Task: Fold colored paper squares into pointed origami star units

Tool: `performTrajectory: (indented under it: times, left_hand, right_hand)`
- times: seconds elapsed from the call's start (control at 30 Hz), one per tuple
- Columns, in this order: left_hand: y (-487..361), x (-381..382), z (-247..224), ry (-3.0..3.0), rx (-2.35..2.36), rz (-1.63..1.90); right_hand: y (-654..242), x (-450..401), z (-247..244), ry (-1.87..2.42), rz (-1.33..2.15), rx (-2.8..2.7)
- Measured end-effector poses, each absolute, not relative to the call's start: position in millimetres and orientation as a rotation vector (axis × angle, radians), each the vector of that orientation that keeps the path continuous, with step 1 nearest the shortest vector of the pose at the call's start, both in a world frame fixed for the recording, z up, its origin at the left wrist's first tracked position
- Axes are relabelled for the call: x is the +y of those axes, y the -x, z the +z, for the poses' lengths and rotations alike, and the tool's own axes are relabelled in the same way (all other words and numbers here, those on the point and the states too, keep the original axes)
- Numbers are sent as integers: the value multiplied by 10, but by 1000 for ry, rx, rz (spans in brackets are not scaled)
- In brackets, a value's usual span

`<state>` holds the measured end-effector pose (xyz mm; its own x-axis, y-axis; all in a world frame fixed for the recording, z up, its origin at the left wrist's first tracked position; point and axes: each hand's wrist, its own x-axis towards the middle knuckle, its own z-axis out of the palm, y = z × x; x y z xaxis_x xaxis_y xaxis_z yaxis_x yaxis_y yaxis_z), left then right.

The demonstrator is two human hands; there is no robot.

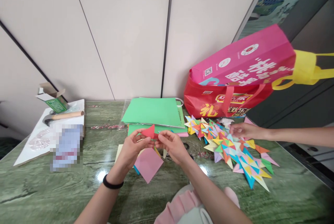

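A piece of red paper (149, 132), folded to a pointed shape, is held up between my two hands. My left hand (135, 145), with a black band on the wrist, pinches its left side. Fingers of my right hand (171, 144) close on its right end. Beneath my hands lie square paper sheets, a pink one (148, 164) on top with yellow and blue edges showing. Behind them sits a stack of green paper (152, 110). The lower edge of the red paper is partly hidden by my fingers.
Many folded paper stars (235, 151) spread over the right side, where another person's hand (242, 131) reaches in. Red and pink gift bags (227, 95) stand behind. At left, a white board (31, 151) bears a wooden-handled tool (69, 115) and a small green box (56, 102).
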<state>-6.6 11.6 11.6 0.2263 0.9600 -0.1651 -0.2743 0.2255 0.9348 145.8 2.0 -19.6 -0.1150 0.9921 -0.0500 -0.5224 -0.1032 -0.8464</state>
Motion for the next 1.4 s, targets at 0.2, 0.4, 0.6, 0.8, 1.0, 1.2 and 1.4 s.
performTrajectory:
  times: [0.2,0.4,0.6,0.8,1.0,1.2,1.4]
  left_hand:
    - [87,140,71,-939,893,984]
    - [92,140,60,-924,911,966]
    - [79,150,45,-777,921,984]
    - [68,150,26,-624,949,932]
    - [54,152,33,-612,964,937]
    - [50,136,28,-632,987,947]
    - [48,130,18,-698,977,951]
  right_hand:
    - [-1467,24,-248,822,1550,-935]
    - [-1477,33,-267,867,1534,-1006]
    - [-1449,20,-236,873,1556,-911]
    - [-1461,20,-244,923,1599,-836]
    - [-1462,24,-258,946,1600,-842]
    - [-1455,20,-258,942,1583,-886]
    - [-1447,23,-281,953,1518,-960]
